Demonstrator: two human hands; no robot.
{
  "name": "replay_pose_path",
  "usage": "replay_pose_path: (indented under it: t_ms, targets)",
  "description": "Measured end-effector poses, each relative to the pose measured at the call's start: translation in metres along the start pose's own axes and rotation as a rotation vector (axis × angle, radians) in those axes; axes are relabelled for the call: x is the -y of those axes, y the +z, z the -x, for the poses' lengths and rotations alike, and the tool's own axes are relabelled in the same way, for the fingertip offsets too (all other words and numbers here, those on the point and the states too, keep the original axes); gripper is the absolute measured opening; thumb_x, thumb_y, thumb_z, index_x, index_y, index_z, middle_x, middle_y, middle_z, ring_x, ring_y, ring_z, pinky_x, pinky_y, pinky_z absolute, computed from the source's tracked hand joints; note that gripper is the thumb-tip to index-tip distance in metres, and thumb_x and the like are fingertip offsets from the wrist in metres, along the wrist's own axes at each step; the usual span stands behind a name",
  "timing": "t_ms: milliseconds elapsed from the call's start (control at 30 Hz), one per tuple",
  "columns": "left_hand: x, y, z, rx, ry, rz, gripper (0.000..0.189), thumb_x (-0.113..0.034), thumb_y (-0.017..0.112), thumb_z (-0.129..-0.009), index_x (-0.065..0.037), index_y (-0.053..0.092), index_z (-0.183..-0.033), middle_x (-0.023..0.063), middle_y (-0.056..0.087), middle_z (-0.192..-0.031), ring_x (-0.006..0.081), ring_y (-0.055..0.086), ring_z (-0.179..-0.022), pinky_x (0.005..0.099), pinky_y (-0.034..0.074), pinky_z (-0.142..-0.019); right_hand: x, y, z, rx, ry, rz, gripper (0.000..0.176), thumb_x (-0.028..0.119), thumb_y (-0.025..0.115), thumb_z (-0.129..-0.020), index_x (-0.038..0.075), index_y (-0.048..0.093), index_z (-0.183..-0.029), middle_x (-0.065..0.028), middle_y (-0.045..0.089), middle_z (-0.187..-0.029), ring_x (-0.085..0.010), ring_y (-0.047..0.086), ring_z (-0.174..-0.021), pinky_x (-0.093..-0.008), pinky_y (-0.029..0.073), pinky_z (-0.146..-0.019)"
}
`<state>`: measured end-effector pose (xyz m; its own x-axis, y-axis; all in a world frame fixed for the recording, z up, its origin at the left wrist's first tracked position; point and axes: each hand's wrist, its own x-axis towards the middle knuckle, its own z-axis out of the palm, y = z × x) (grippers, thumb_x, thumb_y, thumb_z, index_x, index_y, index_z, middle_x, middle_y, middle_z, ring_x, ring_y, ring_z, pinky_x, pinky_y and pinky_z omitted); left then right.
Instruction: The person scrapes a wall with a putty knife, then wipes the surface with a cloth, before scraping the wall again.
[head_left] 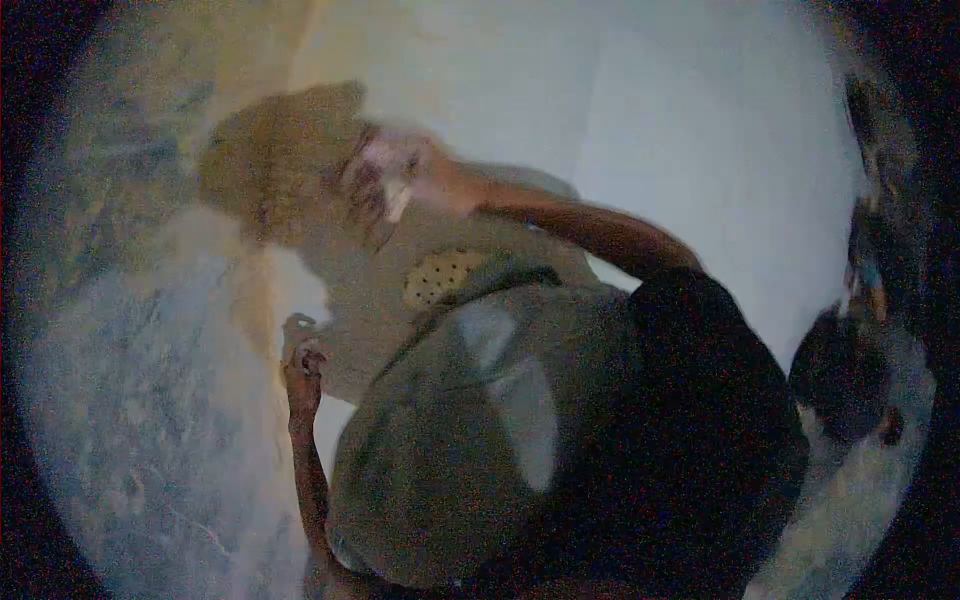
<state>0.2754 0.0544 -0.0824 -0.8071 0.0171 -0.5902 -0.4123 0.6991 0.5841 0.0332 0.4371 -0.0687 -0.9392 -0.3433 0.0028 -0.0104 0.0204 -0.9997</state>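
Note:
The picture is dim and blurred by motion. From the dark sleeve at the right, my right forearm reaches across to my right hand (405,170), which is closed at the creased edge of a brown cloth (275,160). A small pale patch shows beside its fingers. Lower at the left is my left hand (306,360), its fingers curled close by the greyish-tan part of the cloth; what they hold, if anything, I cannot tell. Between the hands lies a tan patch with dark dots (440,277). The grey-green clothing (450,440) on my body fills the lower middle.
A broad white surface (690,130) spreads behind the cloth and my right arm. Mottled grey ground (150,430) runs along the left side. At the right edge is a dark rounded shape (840,375), like a person's head, with blurred dark things above it.

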Motion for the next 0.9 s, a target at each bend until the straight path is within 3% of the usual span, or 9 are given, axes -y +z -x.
replay_pose_path:
  t_ms: [67, 167, 233, 333, 400, 533, 700, 800, 900]
  targets:
    - [-0.027, -0.016, -0.007, 0.034, -0.008, -0.083, 0.037, -0.035, 0.046, -0.093, -0.001, 0.056, -0.104, 0.0089, 0.062, -0.084, 0.015, 0.052, -0.062, 0.0327, 0.045, -0.059, 0.018, -0.102, 0.022, -0.019, -0.135, -0.032, 0.031, 0.025, 0.055, -0.088, 0.002, 0.06, -0.108, -0.0105, 0.06, -0.113, -0.0213, 0.057, -0.103, -0.0354, 0.044, -0.094]
    - [-0.058, -0.025, -0.013, -0.004, 0.051, -0.005, 0.037, -0.035, 0.047, -0.092, -0.001, 0.056, -0.104, 0.008, 0.063, -0.085, 0.0156, 0.053, -0.062, 0.0333, 0.045, -0.059, 0.049, -0.237, 0.129, -0.212, 0.265, 0.091, 0.054, 0.039, 0.055, -0.09, 0.005, 0.045, -0.131, -0.0088, 0.059, -0.117, -0.0173, 0.058, -0.101, -0.0313, 0.049, -0.087]
    - [-0.065, -0.039, -0.025, 0.056, -0.02, -0.179, 0.036, -0.035, 0.046, -0.092, -0.003, 0.056, -0.106, 0.0066, 0.062, -0.086, 0.015, 0.053, -0.064, 0.0323, 0.045, -0.06, 0.045, -0.279, 0.215, -0.312, 0.534, 0.25, 0.044, 0.044, 0.047, -0.094, 0.003, 0.053, -0.109, -0.001, 0.056, -0.085, -0.0111, 0.054, -0.075, -0.0264, 0.047, -0.066]
    - [-0.077, -0.052, -0.04, 0.148, -0.096, -0.316, 0.035, -0.034, 0.044, -0.093, -0.005, 0.057, -0.109, 0.0045, 0.061, -0.088, 0.014, 0.054, -0.066, 0.0308, 0.045, -0.06, 0.017, -0.249, 0.337, -0.33, 0.66, 0.588, 0.039, 0.037, 0.045, -0.095, 0.003, 0.049, -0.114, -0.0082, 0.056, -0.105, -0.0202, 0.055, -0.096, -0.0345, 0.046, -0.082]
    - [-0.087, -0.057, -0.044, 0.15, -0.085, -0.08, 0.035, -0.034, 0.043, -0.093, -0.006, 0.056, -0.109, 0.0037, 0.061, -0.088, 0.0136, 0.054, -0.067, 0.0302, 0.045, -0.06, -0.001, -0.203, 0.403, 0.071, 0.862, 0.971, 0.044, 0.028, 0.05, -0.091, 0.006, 0.042, -0.128, -0.0117, 0.049, -0.126, -0.0279, 0.05, -0.115, -0.041, 0.041, -0.095]
    - [-0.1, -0.07, -0.052, 0.239, -0.295, 0.363, 0.034, -0.034, 0.042, -0.094, -0.007, 0.056, -0.11, 0.0021, 0.06, -0.088, 0.0128, 0.054, -0.069, 0.0289, 0.045, -0.06, -0.003, -0.11, 0.459, -0.015, 0.833, 0.574, 0.049, 0.031, 0.049, -0.09, 0.01, 0.04, -0.133, -0.0128, 0.038, -0.138, -0.0303, 0.04, -0.124, -0.0416, 0.033, -0.103]
    - [-0.155, -0.071, -0.05, 0.207, -0.456, 0.582, 0.033, -0.033, 0.039, -0.094, -0.009, 0.056, -0.11, -0.0005, 0.058, -0.087, 0.0113, 0.054, -0.071, 0.0267, 0.045, -0.06, -0.003, -0.098, 0.446, 0.15, 0.446, 1.034, 0.052, 0.033, 0.047, -0.09, 0.01, 0.037, -0.136, -0.0122, 0.033, -0.143, -0.033, 0.032, -0.131, -0.0433, 0.025, -0.109]
    - [-0.197, -0.064, -0.048, 0.302, -0.19, 0.25, 0.03, -0.033, 0.042, -0.094, -0.009, 0.056, -0.106, -0.0003, 0.058, -0.087, 0.0122, 0.055, -0.071, 0.0262, 0.044, -0.064, -0.007, -0.116, 0.417, 0.145, 0.39, 0.967, 0.055, 0.032, 0.049, -0.089, 0.008, 0.035, -0.136, -0.0132, 0.032, -0.143, -0.0349, 0.031, -0.131, -0.0446, 0.024, -0.11]
    - [-0.091, -0.101, -0.079, 0.548, -0.36, 0.592, 0.028, -0.032, 0.046, -0.093, -0.009, 0.058, -0.105, 0.0011, 0.058, -0.084, 0.0119, 0.053, -0.07, 0.0259, 0.043, -0.064, -0.02, -0.122, 0.381, 0.106, 0.366, 1.012, 0.057, 0.031, 0.05, -0.088, 0.006, 0.033, -0.137, -0.0151, 0.03, -0.144, -0.0366, 0.03, -0.131, -0.0452, 0.024, -0.11]
